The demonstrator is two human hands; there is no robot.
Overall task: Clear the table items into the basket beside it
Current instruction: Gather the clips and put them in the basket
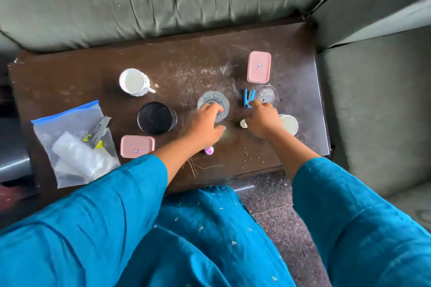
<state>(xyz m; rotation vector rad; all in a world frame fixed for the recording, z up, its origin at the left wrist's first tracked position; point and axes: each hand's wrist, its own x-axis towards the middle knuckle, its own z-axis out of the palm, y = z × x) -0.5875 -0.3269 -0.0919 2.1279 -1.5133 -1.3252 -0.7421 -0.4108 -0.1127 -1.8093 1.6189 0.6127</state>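
On the dark wooden table point(70, 77) my left hand point(205, 123) rests over the near rim of a clear glass point(213, 100), fingers curled on it. My right hand point(262, 121) reaches a blue nail clipper point(248, 96), fingertips touching its near end. A second clear glass point(267, 93) stands just beyond. A white cup point(290, 123) sits partly hidden behind my right hand. Also on the table are a white mug point(134, 81), a dark tumbler point(156, 118), two pink lidded boxes point(258, 67) point(137, 146), and a zip bag point(74, 144). No basket is in view.
A small white object point(243, 123) lies between my hands, and a small purple cap point(209, 150) by my left wrist. A grey-green sofa point(163, 2) borders the table's far side and another cushion point(377, 100) the right. Speckled floor point(279, 216) shows below.
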